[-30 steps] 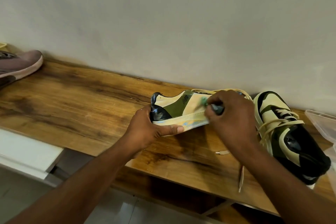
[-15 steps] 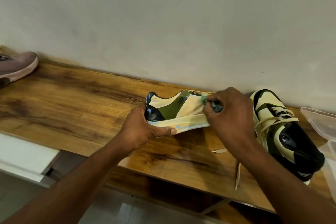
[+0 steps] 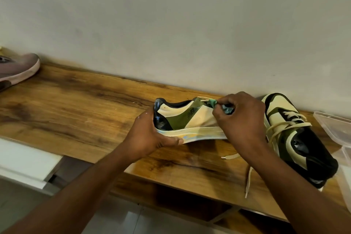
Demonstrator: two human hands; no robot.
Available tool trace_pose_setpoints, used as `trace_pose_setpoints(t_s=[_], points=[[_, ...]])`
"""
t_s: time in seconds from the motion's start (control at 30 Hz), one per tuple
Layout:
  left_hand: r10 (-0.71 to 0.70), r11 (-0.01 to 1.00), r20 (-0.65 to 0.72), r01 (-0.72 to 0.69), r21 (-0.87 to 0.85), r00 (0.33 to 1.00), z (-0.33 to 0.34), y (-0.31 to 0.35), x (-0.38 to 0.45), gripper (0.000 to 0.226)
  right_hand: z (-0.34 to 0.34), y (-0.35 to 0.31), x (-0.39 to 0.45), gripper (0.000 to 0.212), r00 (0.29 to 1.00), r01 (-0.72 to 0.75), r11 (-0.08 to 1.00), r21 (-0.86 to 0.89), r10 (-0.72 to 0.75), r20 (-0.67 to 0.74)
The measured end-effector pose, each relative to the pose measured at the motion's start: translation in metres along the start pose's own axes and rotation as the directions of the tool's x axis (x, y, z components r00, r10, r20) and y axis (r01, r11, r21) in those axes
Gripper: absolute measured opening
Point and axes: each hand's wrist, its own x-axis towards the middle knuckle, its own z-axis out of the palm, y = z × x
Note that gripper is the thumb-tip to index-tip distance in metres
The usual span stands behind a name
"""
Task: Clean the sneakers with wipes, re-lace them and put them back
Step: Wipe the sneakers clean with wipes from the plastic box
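A cream, olive and black sneaker (image 3: 190, 119) is held on its side just above the wooden shelf (image 3: 85, 112). My left hand (image 3: 152, 135) grips its heel and sole. My right hand (image 3: 241, 119) pinches a crumpled greenish wipe (image 3: 218, 105) against the sneaker's upper near the lace holes, and hides the toe end. The matching second sneaker (image 3: 296, 138) stands on the shelf to the right with cream laces. A loose cream lace (image 3: 248, 176) trails over the shelf's front edge below my right wrist.
A pinkish-brown shoe (image 3: 19, 70) lies at the shelf's far left. A clear plastic container (image 3: 336, 127) sits at the right edge. A grey wall runs behind the shelf. A white panel (image 3: 24, 161) lies below left.
My right hand has shifted the wipe up from the sneaker's side toward the lace holes at its top edge. My left hand keeps the same grip on the heel.
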Motion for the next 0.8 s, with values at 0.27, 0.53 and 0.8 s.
trace_pose_setpoints(t_s=[0.27,0.53,0.8], points=[[0.033,0.999,-0.034,-0.032,0.035,0.999,0.005,0.0,-0.003,0.093,0.015,-0.02,-0.02,0.015,0.993,0.089,0.994,0.065,-0.094,0.078],[0.035,0.999,-0.038,-0.034,0.031,0.999,0.007,0.002,-0.005,0.092,0.004,-0.016,-0.015,0.013,0.999,0.019,0.999,0.043,-0.02,0.039],[0.051,0.999,-0.041,-0.051,0.019,0.998,0.008,0.003,-0.007,0.091,0.004,-0.011,-0.012,0.01,0.999,0.02,0.994,0.104,-0.023,0.034]])
